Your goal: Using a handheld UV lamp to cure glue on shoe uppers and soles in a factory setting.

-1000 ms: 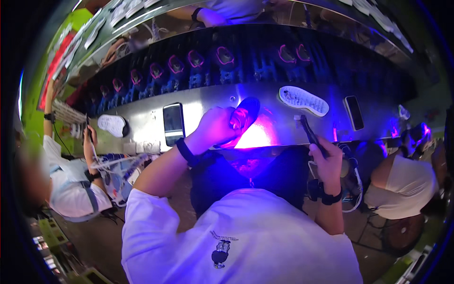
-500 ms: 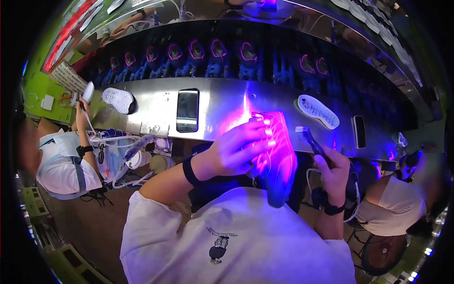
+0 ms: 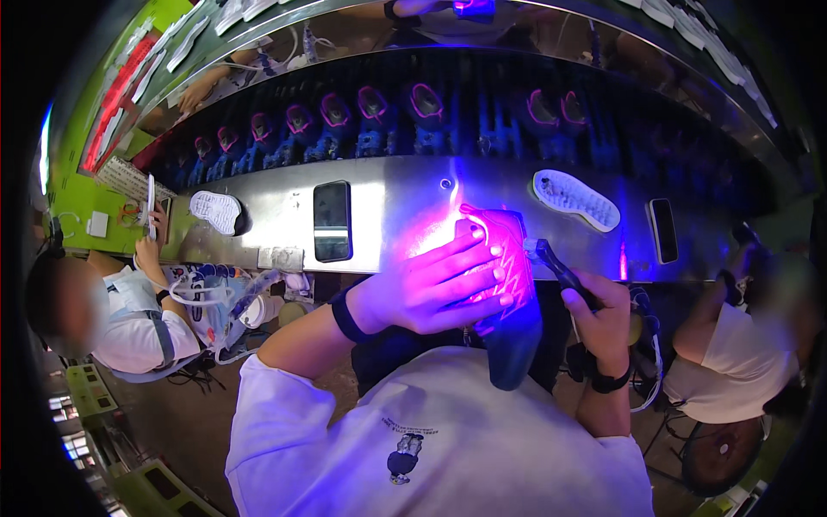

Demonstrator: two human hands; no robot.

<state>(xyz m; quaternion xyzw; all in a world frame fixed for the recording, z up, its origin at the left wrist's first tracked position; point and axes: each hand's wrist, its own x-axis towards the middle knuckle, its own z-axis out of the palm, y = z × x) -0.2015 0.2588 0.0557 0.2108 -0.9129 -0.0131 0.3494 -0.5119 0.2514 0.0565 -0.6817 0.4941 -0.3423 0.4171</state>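
In the middle, a shoe upper (image 3: pixel 515 280) glows pink and blue under violet light, with zigzag lines along its side and its dark end pointing toward me. My left hand (image 3: pixel 444 280) holds it from the left, fingers spread across its surface and thumb hidden. My right hand (image 3: pixel 600 314) is closed round the dark handle of a small brush (image 3: pixel 556 265). The bristle end meets or nearly meets the upper's right side; contact cannot be made out.
On the metal bench (image 3: pixel 396 198) lie a phone (image 3: pixel 332 221), a white shoe sole (image 3: pixel 575 200), a second phone (image 3: pixel 662 230) and another sole (image 3: pixel 215 211). Several dark shoe uppers (image 3: pixel 425 102) line a conveyor behind. Co-workers sit at left (image 3: pixel 142 332) and right (image 3: pixel 732 358).
My left hand now lies flatter across the upper, fingers more spread. The brush has come left to the upper's side. The co-worker's hand at left has moved farther away.
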